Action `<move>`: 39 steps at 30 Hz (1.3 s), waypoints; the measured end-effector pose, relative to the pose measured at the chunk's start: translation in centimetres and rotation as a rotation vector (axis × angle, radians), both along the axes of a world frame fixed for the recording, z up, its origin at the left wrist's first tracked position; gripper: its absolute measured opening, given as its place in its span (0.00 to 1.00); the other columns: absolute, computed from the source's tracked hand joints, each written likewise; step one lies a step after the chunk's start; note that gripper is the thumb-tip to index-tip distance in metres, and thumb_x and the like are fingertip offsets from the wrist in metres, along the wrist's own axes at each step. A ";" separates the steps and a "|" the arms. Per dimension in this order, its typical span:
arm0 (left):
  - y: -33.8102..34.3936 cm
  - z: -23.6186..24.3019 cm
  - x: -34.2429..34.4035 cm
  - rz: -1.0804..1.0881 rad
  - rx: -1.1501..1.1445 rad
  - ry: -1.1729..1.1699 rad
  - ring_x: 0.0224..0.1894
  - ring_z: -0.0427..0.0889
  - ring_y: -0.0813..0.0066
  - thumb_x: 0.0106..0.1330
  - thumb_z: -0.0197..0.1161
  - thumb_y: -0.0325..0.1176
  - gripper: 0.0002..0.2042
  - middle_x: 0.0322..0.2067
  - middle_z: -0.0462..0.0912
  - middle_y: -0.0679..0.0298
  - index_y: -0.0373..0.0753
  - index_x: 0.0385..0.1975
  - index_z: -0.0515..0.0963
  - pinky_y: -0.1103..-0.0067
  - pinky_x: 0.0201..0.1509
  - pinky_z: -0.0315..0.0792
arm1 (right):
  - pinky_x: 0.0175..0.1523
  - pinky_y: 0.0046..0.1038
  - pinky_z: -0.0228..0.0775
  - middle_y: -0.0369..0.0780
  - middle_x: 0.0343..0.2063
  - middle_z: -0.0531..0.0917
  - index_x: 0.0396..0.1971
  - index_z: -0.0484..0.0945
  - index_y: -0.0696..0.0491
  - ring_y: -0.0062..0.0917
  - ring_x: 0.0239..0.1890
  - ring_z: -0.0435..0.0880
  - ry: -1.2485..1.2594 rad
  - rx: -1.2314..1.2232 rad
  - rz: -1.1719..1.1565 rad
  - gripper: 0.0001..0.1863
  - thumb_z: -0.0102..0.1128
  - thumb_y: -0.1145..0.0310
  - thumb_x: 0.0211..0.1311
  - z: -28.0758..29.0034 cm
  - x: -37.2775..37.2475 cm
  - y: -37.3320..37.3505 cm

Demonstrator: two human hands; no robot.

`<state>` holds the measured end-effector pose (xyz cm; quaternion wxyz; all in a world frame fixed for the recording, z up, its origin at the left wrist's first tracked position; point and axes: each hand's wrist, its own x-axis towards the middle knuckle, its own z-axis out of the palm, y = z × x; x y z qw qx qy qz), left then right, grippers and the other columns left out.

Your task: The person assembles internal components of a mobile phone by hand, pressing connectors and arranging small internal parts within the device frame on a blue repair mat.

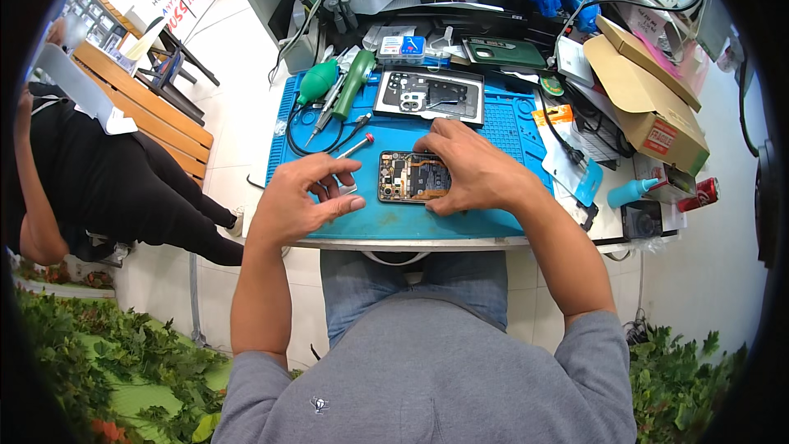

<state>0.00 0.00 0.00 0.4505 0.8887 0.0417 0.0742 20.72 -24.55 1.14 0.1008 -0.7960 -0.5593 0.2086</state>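
An opened phone (pixel 400 177) lies on the blue work mat (pixel 378 224), its circuit board, black battery area and orange flex cables showing. My right hand (pixel 472 166) grips the phone's right end, thumb on the near edge and fingers on the far edge. Left of the phone, my left hand (pixel 306 197) is raised with its fingers curled. A small pale piece (pixel 348 190) shows between its thumb and fingers, too small to name. Just beyond those fingers is a slim screwdriver (pixel 358 146) with a red end.
Behind the phone sits a tray (pixel 475 107) with phone parts. A green air blower (pixel 318 82) and a green electric screwdriver (pixel 355 85) lie at the back left. Cardboard boxes (pixel 657 136), a blue bottle (pixel 633 192) and a red can (pixel 699 196) crowd the right. A person (pixel 107 173) is at far left.
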 end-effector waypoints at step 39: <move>-5.0 -3.6 4.6 0.118 -0.726 -0.175 0.44 0.91 0.79 0.73 0.75 0.23 0.34 0.51 0.90 0.53 0.22 0.76 0.68 0.82 0.43 0.86 | 0.68 0.32 0.81 0.42 0.60 0.88 0.69 0.77 0.62 0.23 0.59 0.88 1.480 0.889 -0.387 0.21 0.63 0.69 0.85 -7.0 -4.0 0.6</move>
